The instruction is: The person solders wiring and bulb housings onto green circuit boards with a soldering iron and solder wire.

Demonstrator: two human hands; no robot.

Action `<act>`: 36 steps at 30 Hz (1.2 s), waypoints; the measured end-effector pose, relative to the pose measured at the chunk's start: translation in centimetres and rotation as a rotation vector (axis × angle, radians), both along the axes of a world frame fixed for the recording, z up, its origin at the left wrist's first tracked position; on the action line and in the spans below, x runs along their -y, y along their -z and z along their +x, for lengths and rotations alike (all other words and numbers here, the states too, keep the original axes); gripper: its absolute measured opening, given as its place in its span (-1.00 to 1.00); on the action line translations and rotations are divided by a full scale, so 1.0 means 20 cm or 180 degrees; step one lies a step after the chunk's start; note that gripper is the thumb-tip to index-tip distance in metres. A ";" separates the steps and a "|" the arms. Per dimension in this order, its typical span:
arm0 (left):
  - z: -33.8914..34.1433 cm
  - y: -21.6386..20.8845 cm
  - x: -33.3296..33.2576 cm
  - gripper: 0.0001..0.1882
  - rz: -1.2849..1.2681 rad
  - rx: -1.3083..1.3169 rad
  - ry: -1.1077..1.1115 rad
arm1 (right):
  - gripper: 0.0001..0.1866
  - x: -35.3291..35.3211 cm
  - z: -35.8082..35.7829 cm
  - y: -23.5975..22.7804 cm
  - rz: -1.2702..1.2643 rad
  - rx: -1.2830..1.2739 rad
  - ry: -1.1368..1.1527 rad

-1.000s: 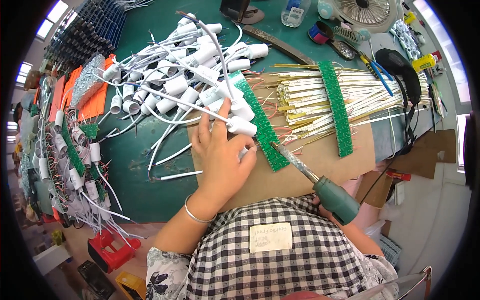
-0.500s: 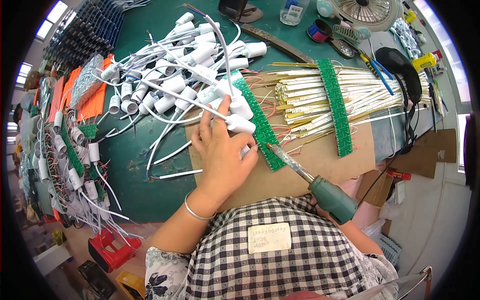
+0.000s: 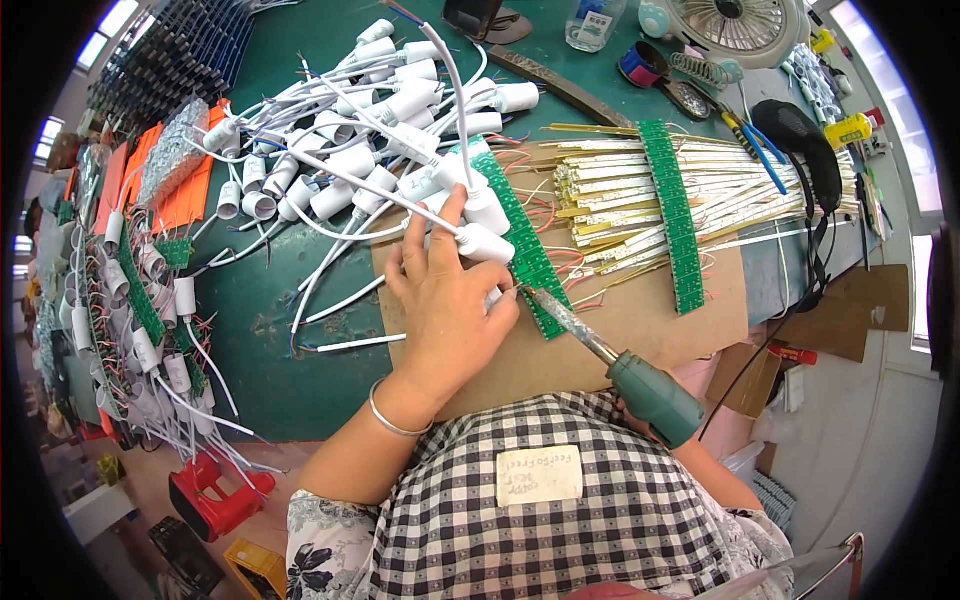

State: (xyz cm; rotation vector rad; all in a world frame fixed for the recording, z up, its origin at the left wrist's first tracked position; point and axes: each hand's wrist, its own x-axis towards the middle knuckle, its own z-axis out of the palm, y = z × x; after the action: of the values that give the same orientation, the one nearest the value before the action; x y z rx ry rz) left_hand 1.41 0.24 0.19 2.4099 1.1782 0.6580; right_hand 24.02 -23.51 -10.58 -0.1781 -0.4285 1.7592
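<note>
My left hand reaches over the near end of a slanting green circuit board strip. Its thumb and forefinger pinch a white corded lamp socket, mostly hidden by the fingers, at the board's left edge. The other fingers spread over more white sockets lying along that edge. A soldering iron with a green handle is in my right hand, which is largely hidden behind the handle. The iron's tip meets or nearly meets the board beside my left fingertips; contact is too small to tell.
A heap of white corded sockets covers the left of the green table. Right of the board lie many thin LED strips under a second green board. Solder spool, pliers and a fan stand behind.
The soldering iron has shifted slightly left and up, its tip closer to my left fingertips. My left hand keeps its pinch, and the view has shifted a little.
</note>
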 end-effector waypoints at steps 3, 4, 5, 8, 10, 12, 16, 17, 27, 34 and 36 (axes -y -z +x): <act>-0.01 0.01 0.00 -0.96 -0.0005 -0.0016 -0.0039 | 0.04 0.07 -0.02 -0.06 -0.0953 0.0876 0.0588; -0.01 0.01 0.00 -0.96 -0.0001 -0.0027 -0.0037 | -0.06 0.04 -0.03 -0.06 -0.0764 0.0676 0.0466; 0.00 0.00 0.00 -0.96 0.0003 -0.0038 -0.0034 | -0.16 0.02 -0.03 -0.07 -0.0574 0.0478 0.0344; 0.00 0.01 0.00 -0.96 0.0016 -0.0009 -0.0032 | -0.35 0.07 0.02 -0.13 -0.2278 0.1436 0.0354; -0.01 0.01 0.00 -0.96 0.0016 0.0007 -0.0031 | -0.44 0.06 0.02 -0.15 -0.1884 0.1689 0.0319; -0.01 0.01 0.00 -0.96 0.0019 0.0022 -0.0030 | -0.52 0.03 0.01 -0.22 -0.1483 0.1933 0.0280; 0.00 0.00 0.00 -0.96 -0.0011 0.0012 -0.0028 | -0.13 -0.09 -0.03 -0.19 -0.1246 0.1038 0.0117; 0.00 0.00 0.00 -0.96 -0.0012 -0.0006 -0.0031 | 0.04 -0.10 -0.04 -0.11 0.0182 0.0469 0.0282; 0.00 0.00 0.00 -0.96 0.0007 -0.0014 -0.0069 | 0.25 -0.07 -0.02 0.01 0.0235 -0.0260 -0.0115; -0.01 0.00 0.01 -0.97 0.0060 -0.0039 -0.0056 | 0.16 -0.06 -0.04 -0.07 0.0274 0.0694 0.0468; -0.01 0.01 0.00 -0.97 0.0032 -0.0051 -0.0068 | 0.16 -0.03 -0.05 -0.15 -0.0472 0.0871 0.0533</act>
State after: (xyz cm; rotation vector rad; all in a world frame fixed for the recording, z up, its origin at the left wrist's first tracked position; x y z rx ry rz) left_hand 1.24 0.32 -0.07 2.4182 1.2115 0.6538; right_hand 22.95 -22.97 -7.65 -0.5498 -0.4655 1.6061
